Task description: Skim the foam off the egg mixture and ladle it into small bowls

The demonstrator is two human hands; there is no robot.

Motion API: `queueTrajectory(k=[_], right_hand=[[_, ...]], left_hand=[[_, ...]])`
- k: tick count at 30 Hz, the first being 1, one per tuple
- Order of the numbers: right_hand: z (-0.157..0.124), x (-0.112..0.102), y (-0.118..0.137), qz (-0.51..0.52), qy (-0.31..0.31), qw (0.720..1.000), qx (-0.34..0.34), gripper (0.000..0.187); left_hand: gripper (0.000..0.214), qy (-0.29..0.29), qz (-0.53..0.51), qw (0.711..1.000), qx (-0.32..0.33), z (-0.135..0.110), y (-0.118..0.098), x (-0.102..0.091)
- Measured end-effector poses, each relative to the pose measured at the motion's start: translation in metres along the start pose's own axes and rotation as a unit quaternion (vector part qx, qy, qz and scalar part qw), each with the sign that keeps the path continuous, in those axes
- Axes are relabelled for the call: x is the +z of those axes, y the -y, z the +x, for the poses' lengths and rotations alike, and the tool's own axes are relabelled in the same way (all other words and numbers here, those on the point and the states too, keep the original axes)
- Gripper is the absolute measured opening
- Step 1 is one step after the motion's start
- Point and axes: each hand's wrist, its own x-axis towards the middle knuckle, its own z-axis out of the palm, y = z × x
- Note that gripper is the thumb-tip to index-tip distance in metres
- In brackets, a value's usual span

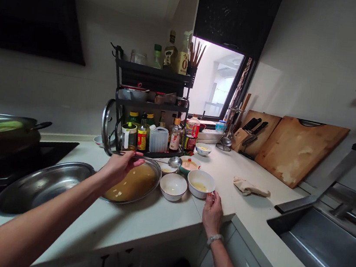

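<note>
My left hand is closed round the handle of a metal ladle, whose bowl hangs over the small dishes at the back. Below that hand lies a wide metal basin of brownish liquid with pale pieces floating in it. With fingers and thumb, my right hand grips the near rim of a white bowl that has a little yellowish liquid in it. Left of this stands another white bowl with a dark rim. Behind them are a dish of pinkish liquid and a partly hidden pale bowl.
An empty metal basin sits by the stove, near a lidded pan. Bottles fill a black rack. Rightward are a cloth, cutting board, knife block and sink.
</note>
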Motion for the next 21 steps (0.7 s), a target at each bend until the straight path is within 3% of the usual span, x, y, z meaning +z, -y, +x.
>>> queueTrajectory(k=[3,6,9,12,15,21], right_hand=[[0.001,0.000,-0.001,-0.007,-0.003,1.000,0.001,0.066],[0.001,0.000,-0.001,-0.009,0.004,1.000,0.011,0.069],[0.001,0.000,-0.001,-0.007,0.008,1.000,0.020,0.070],[0.001,0.000,-0.004,0.005,0.008,1.000,0.017,0.068],[0.001,0.000,-0.006,0.016,0.005,1.000,0.002,0.063],[0.000,0.001,-0.009,0.013,-0.004,1.000,-0.005,0.059]], left_hand=[[0.021,-0.025,0.104,0.994,0.039,-0.003,-0.010,-0.044],[0.019,-0.007,0.217,0.971,0.099,-0.011,-0.017,-0.079],[0.017,0.009,0.336,0.933,0.127,-0.022,-0.021,-0.095],[0.016,0.018,0.399,0.907,0.135,-0.029,-0.021,-0.099],[0.016,0.004,0.378,0.919,0.115,-0.027,-0.018,-0.100],[0.015,-0.056,0.183,0.981,0.034,-0.001,-0.008,-0.118]])
